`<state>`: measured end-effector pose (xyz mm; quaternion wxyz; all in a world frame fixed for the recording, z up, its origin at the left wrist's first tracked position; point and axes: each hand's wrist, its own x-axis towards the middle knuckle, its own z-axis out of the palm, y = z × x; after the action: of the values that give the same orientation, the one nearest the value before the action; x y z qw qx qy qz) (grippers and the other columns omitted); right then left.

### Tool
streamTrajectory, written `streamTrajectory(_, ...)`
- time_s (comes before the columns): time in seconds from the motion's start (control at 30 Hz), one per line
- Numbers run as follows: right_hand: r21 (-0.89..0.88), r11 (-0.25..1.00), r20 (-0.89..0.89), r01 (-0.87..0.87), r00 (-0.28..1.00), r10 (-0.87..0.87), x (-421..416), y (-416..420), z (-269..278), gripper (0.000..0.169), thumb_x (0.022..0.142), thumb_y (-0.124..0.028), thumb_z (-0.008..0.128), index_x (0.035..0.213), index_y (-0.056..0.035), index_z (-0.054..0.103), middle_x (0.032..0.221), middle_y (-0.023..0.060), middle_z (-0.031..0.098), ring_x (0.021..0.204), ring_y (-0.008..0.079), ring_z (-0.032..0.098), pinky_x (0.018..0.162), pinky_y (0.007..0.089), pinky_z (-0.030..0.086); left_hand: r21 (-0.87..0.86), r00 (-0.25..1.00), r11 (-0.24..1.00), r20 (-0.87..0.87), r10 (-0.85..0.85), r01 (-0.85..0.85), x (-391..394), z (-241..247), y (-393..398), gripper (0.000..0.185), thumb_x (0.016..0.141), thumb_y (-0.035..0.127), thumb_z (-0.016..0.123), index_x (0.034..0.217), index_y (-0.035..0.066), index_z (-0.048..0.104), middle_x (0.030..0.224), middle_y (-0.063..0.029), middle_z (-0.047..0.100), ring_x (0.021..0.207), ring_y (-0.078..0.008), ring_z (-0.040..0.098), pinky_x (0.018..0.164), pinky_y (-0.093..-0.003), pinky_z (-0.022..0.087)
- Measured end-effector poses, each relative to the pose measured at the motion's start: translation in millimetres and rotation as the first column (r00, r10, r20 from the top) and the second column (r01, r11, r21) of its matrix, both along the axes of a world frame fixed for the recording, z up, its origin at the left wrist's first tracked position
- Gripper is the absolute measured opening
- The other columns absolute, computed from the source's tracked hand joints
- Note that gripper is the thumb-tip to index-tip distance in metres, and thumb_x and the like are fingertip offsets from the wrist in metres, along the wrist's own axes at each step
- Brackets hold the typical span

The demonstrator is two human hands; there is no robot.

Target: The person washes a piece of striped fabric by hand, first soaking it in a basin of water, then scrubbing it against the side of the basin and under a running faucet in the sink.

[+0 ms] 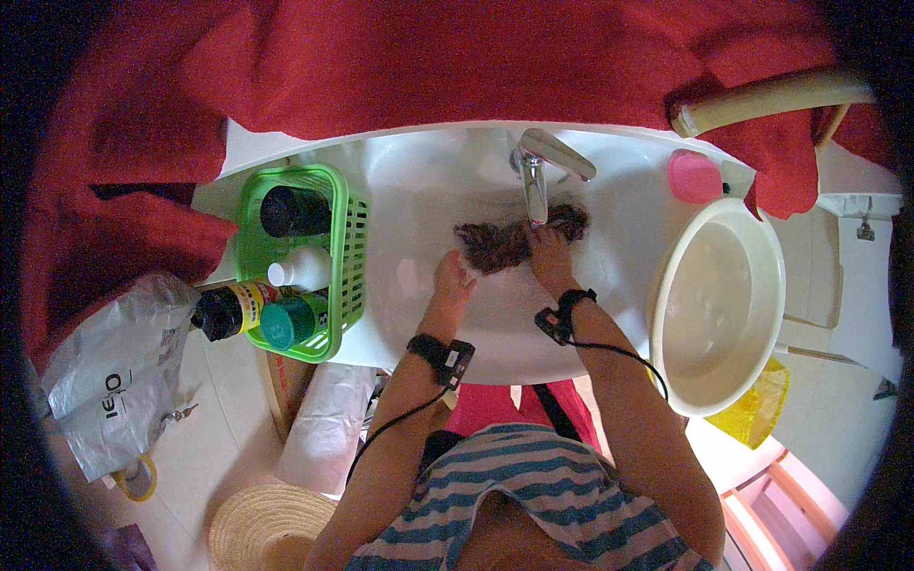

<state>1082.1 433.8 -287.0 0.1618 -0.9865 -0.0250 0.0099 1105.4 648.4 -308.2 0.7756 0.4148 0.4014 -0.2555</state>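
A dark reddish-brown patterned cloth [500, 245], wet-looking and bunched up, lies in the white sink basin [493, 328] below a chrome single-lever faucet [537, 178]. My right hand [552, 258] is on the cloth right under the spout; its fingertips are partly hidden, so I cannot tell whether they grip it. At the cloth's lower left edge is my left hand [455, 277], fingers slightly curled, with nothing clearly held. Both wrists wear black straps with small cabled devices.
Left of the basin stands a green plastic basket [343, 264] of bottles. A cream plastic washbasin [660, 314] sits at the right rim, near a pink soap dish [694, 176]. Red cloth [457, 64] hangs across the top; a straw hat [250, 528] lies at lower left.
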Motion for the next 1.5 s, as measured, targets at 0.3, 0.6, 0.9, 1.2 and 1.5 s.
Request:
streamTrajectory(0.3,0.635,0.759,-0.185,0.14,0.982,-0.026,-9.4,74.3,-4.9,0.049,0.073,-0.024,0.062,0.114,-0.0026,0.046,0.1,0.0215,0.056,0.095,0.0381,0.054,0.085,0.0422,0.043,-0.591,0.981,0.791,0.185,-0.061,0.16,2.5,23.6,-8.9,0.04,0.087,0.04,0.046,0.111,0.01,0.052,0.116,-0.0089,0.055,0.11,-0.0243,0.049,0.093,-0.0457,0.038)
streamTrajectory(0.6,0.582,0.792,-0.255,0.186,0.966,-0.039,-11.0,100.4,103.8,0.053,0.073,-0.031,0.065,0.112,-0.0048,0.042,0.094,0.0218,0.059,0.089,0.0416,0.056,0.075,0.0467,0.046,-0.414,0.951,0.902,0.31,0.014,0.122,0.3,39.3,-27.2,0.035,0.09,0.029,0.043,0.119,0.008,0.047,0.114,-0.0088,0.056,0.104,-0.0233,0.053,0.089,-0.0359,0.044)
streamTrajectory(0.9,0.367,0.735,-0.341,0.57,0.818,-0.464,27.8,42.5,37.0,0.039,0.084,-0.036,0.055,0.1,-0.0009,0.052,0.09,0.0236,0.061,0.084,0.042,0.057,0.07,0.0472,0.045,-0.211,0.987,0.977,0.156,0.046,-0.012,9.6,42.8,-59.3,0.037,0.088,0.024,0.05,0.12,0.008,0.045,0.112,-0.0082,0.055,0.105,-0.0242,0.051,0.087,-0.0375,0.042)
streamTrajectory(1.2,0.215,0.744,-0.211,0.633,0.774,-0.597,-11.5,27.0,-12.8,0.042,0.077,-0.026,0.063,0.111,-0.0042,0.05,0.101,0.0181,0.057,0.099,0.0347,0.052,0.085,0.045,0.041,0.013,0.994,0.994,-0.008,-0.106,0.106,10.9,67.8,-26.0,0.06,0.081,0.042,0.053,0.132,0.016,0.034,0.14,-0.0048,0.026,0.126,-0.0319,0.024,0.099,-0.0605,0.013)
streamTrajectory(1.5,0.298,0.603,-0.284,0.74,0.672,-0.684,-9.3,3.6,42.7,0.052,0.073,-0.019,0.063,0.119,-0.0034,0.045,0.11,0.0229,0.05,0.104,0.0371,0.047,0.088,0.0426,0.041,-0.045,0.984,0.992,-0.13,-0.122,0.117,-2.4,26.3,-15.3,0.051,0.08,0.043,0.052,0.123,0.017,0.045,0.131,-0.0057,0.037,0.117,-0.0273,0.034,0.091,-0.0607,0.027)
